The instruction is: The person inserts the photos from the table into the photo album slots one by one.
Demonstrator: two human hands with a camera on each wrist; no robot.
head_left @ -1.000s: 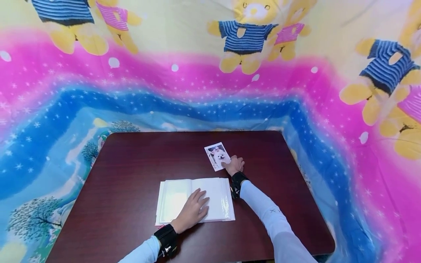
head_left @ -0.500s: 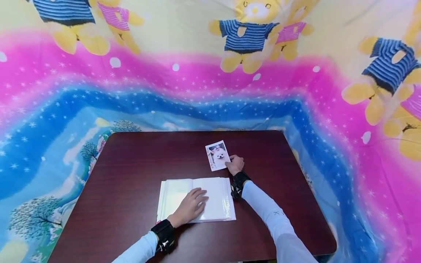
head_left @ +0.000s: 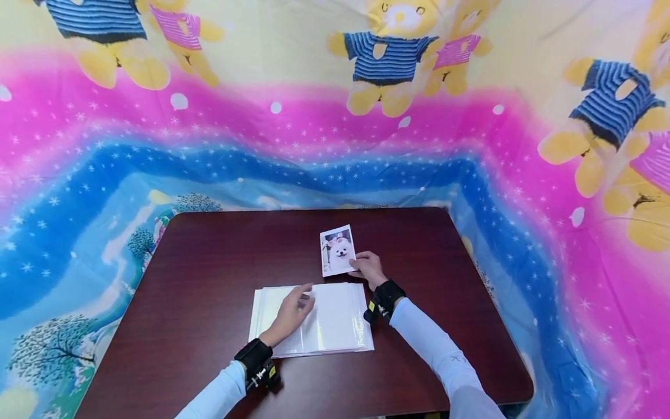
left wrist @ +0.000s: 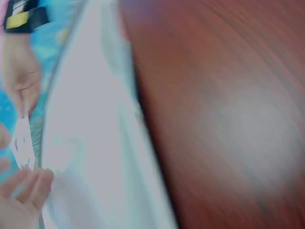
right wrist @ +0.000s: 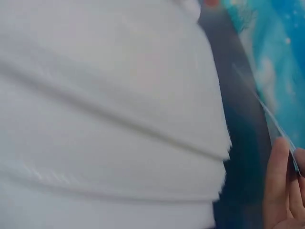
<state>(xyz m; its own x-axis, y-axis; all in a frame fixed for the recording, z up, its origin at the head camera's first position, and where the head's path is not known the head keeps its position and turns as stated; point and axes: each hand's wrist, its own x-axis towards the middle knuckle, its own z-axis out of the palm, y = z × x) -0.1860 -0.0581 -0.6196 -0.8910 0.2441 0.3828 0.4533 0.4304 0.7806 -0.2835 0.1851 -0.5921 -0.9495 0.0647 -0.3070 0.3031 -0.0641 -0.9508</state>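
A white-bordered photo of a fluffy white dog is pinched at its lower right corner between the thumb and fingers of my right hand. The right wrist view catches the photo nearly edge-on. An album with clear sleeves lies open in front of me, white pages showing. Over its left page and middle is my left hand, fingers loosely bent and holding nothing. In the left wrist view, the left hand's fingers appear beside the blurred pages; whether they touch them I cannot tell.
Everything is on a dark reddish-brown table with rounded corners. A printed cloth with bears and snowflakes hangs around its back and sides. Black bands with small cameras sit on both wrists.
My right hand has lifted the photo off the table and brought it slightly left and nearer. The left hand has risen from the album's right page and shifted left, its fingers more bent.
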